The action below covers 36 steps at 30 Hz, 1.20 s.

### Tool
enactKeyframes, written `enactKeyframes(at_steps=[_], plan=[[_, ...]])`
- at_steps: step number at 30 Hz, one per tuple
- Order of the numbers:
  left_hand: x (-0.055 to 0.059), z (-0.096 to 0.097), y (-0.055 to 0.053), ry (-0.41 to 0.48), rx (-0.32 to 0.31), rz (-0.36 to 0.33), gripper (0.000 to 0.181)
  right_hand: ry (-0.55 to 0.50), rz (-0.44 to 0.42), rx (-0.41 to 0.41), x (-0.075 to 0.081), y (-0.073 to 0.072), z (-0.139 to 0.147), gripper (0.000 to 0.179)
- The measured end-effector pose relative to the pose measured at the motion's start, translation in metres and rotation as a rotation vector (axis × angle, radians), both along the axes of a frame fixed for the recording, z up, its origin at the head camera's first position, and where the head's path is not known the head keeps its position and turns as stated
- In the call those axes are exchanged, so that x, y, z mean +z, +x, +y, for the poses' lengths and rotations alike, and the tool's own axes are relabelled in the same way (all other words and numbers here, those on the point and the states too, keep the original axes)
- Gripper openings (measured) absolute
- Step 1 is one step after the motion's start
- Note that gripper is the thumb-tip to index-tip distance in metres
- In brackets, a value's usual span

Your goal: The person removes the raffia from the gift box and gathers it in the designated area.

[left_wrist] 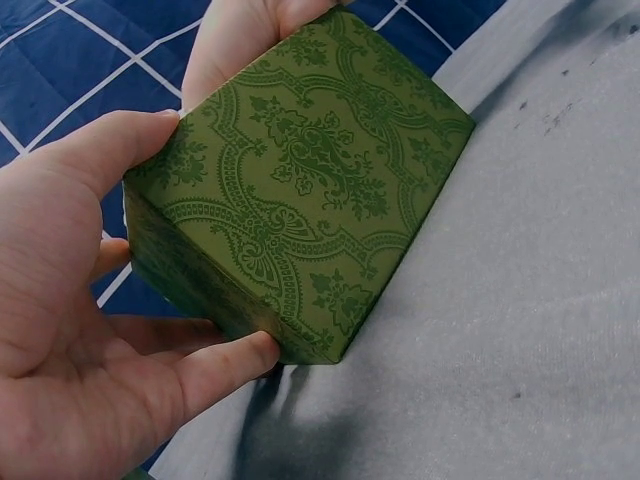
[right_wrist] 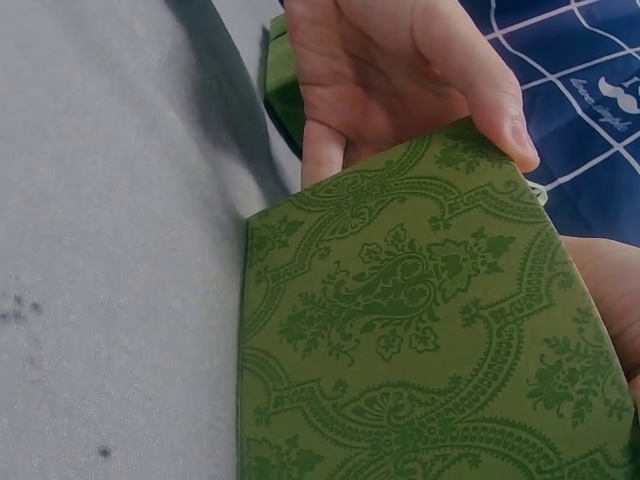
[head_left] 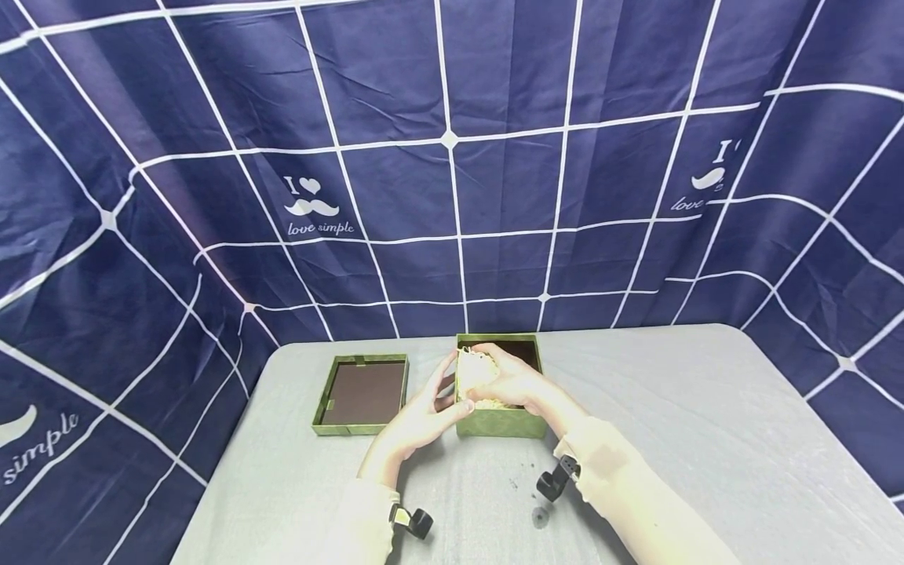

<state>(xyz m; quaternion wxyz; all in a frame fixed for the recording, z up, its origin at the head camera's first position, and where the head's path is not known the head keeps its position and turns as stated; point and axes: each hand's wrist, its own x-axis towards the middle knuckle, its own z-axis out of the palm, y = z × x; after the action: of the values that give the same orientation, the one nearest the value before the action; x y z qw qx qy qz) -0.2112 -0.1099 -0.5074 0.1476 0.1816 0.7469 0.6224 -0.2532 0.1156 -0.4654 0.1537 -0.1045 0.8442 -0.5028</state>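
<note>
A deep green box [head_left: 501, 424] with a raised floral pattern and a dark inside stands on the table. Along its left side my left hand [head_left: 417, 421] holds it, the thumb at the near top corner and the other fingers against the side wall. Over the left half of the box, my right hand [head_left: 519, 384] grips a cream, frilly-edged thing [head_left: 475, 369] between thumb and fingers. What exactly this thing is, I cannot tell. From the left wrist, the box's patterned wall [left_wrist: 310, 170] hides most of the right hand [left_wrist: 235, 45].
To the left lies a shallow green lid [head_left: 363, 392], its brown inside facing up. A pale grey cloth covers the table [head_left: 678, 439], with dark spots near the front. Blue curtains [head_left: 508, 196] with white lines hang behind and at both sides.
</note>
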Motion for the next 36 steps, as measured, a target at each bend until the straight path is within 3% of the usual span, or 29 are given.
enactKeyframes(at_steps=[5,18,29,32,36], plan=[[-0.001,-0.001,0.0,-0.002,0.003,0.007,0.093,0.035,0.048,-0.014,0.0,0.0,-0.001,0.07],[-0.002,-0.002,-0.001,-0.002,-0.006,0.007,0.091,0.051,0.115,-0.099,0.004,0.005,-0.002,0.058],[-0.003,-0.002,-0.001,-0.015,-0.002,0.011,0.089,0.086,0.19,-0.095,0.011,0.003,0.005,0.067],[-0.003,-0.002,-0.001,-0.018,0.0,0.016,0.09,0.055,0.2,-0.1,0.013,0.001,0.009,0.072],[-0.004,-0.001,-0.002,-0.003,-0.001,0.017,0.091,-0.029,0.21,-0.1,0.015,-0.001,0.016,0.065]])
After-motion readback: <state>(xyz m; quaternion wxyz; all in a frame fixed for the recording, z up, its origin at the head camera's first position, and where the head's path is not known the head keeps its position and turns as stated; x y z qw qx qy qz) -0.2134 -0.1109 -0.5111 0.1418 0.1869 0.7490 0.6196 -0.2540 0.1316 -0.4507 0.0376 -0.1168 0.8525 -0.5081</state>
